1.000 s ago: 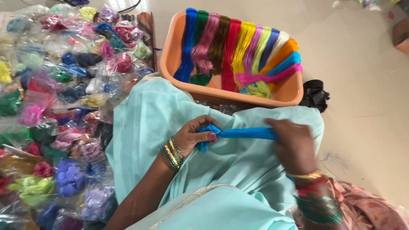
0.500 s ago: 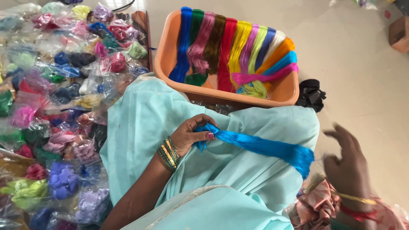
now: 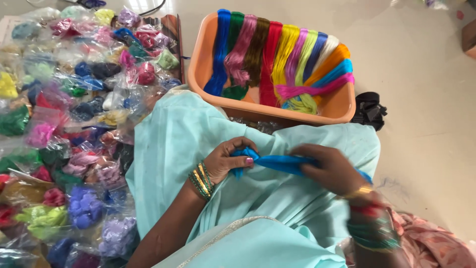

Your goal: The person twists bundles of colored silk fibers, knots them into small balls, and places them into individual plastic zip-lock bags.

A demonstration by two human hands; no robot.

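Left hand (image 3: pixel 229 161) pinches one end of the blue skein (image 3: pixel 277 162), fingers closed on it. Right hand (image 3: pixel 331 168) wraps the other end, also closed, slightly blurred. Skein sits on the lap over the pale green cloth (image 3: pixel 198 134), long axis roughly level, left to right between both hands; neither hand nearer, both on it. Beyond the skein: orange tub (image 3: pixel 342 106) of coloured skeins. Left of it: bagged threads (image 3: pixel 74 124) across the floor. Right of the tub: black bundle (image 3: pixel 369 110).
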